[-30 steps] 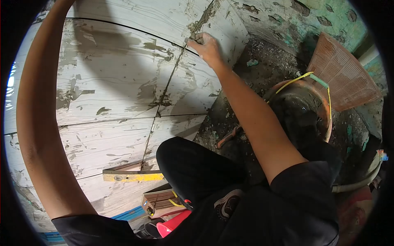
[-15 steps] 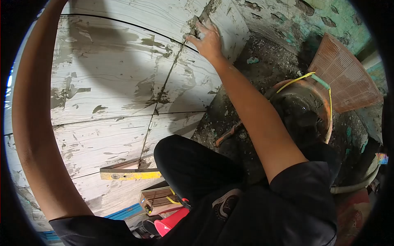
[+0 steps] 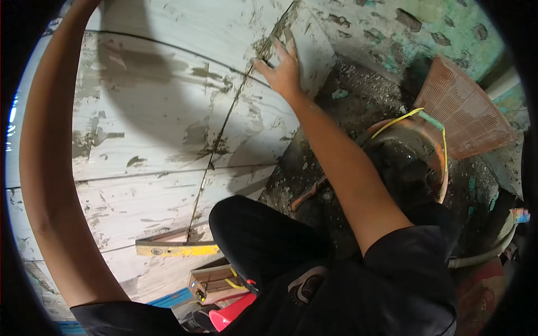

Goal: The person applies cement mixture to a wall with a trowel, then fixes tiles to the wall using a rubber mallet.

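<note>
My right hand rests on the pale wood-grain tiles, its fingers spread along the mortar-smeared joint. The thumb lies apart from the fingers, close to where two joints cross. I see no tool in this hand. On the left, my left arm reaches up past the top edge, so the hand itself is out of view. Grey mortar smears mark many of the tiles, and dark gaps run between them.
A bucket with a yellow-and-green handle holds grey mortar. Behind it leans a brown perforated basket. An orange-brown tool handle lies on the dirty floor. Near my knee are a yellow spirit level, a wooden box and a red object.
The camera view has shifted slightly. My right hand stays on the tile joint, with its fingers a little more stretched and further down the joint.
</note>
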`<state>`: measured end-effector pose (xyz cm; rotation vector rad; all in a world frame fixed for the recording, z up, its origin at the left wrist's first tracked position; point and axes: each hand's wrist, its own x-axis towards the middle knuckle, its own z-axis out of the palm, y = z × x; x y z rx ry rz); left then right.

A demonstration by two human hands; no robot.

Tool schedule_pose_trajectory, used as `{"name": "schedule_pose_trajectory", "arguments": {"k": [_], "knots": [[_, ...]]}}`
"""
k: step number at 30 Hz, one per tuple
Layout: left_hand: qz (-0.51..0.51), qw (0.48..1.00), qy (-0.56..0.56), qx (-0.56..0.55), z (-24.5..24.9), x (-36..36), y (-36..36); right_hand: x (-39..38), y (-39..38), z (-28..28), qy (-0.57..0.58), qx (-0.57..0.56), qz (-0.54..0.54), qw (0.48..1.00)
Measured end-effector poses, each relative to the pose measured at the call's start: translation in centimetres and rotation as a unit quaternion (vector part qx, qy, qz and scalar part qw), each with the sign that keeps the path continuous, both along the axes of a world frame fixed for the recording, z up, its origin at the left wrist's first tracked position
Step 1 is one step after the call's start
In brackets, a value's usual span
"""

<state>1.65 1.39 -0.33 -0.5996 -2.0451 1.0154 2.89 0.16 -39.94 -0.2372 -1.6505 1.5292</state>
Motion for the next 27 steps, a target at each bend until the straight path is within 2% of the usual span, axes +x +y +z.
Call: {"name": "schedule_pose_trajectory", "arguments": {"k": [2, 3, 4, 5, 8, 9, 11, 12, 17, 27], "knots": [[0.021, 1.0, 0.014, -0.015, 0.2, -0.6, 0.2, -0.3, 0.3, 0.2, -0.023, -0.035, -0.031, 0.999], [0.016, 0.999, 0.017, -0.032, 0.7, -2.0, -0.3, -0.5, 0.9, 0.2, -0.093, 0.006, -0.033, 0.995], [0.011, 0.998, 0.019, -0.05, 1.2, -3.0, -0.5, -0.8, 1.5, 0.2, -0.09, 0.025, -0.03, 0.995], [0.031, 0.999, -0.019, -0.018, 1.3, -2.4, -0.1, -0.8, 2.3, 0.9, -0.088, 0.045, -0.027, 0.995], [0.041, 0.997, -0.024, 0.067, 0.1, 0.7, 1.1, -2.3, 4.4, 1.2, -0.08, 0.143, -0.027, 0.986], [0.029, 0.998, -0.007, 0.056, 0.0, 0.5, 1.0, -2.6, 5.0, 1.5, -0.092, 0.172, -0.022, 0.981], [-0.019, 0.999, -0.016, -0.039, 2.4, -5.4, -1.0, -2.7, 5.9, 2.1, -0.115, 0.21, -0.01, 0.971], [-0.042, 0.995, -0.02, -0.088, 2.7, -6.0, -1.0, -2.6, 6.3, 2.3, -0.117, 0.204, 0.004, 0.972], [-0.029, 0.997, -0.02, -0.062, 2.9, -7.7, -1.7, -2.2, 6.7, 2.9, -0.126, 0.148, 0.083, 0.977], [-0.005, 0.996, -0.022, -0.083, 3.0, -7.9, -1.4, -1.9, 7.1, 3.5, -0.144, 0.161, 0.09, 0.972]]}}
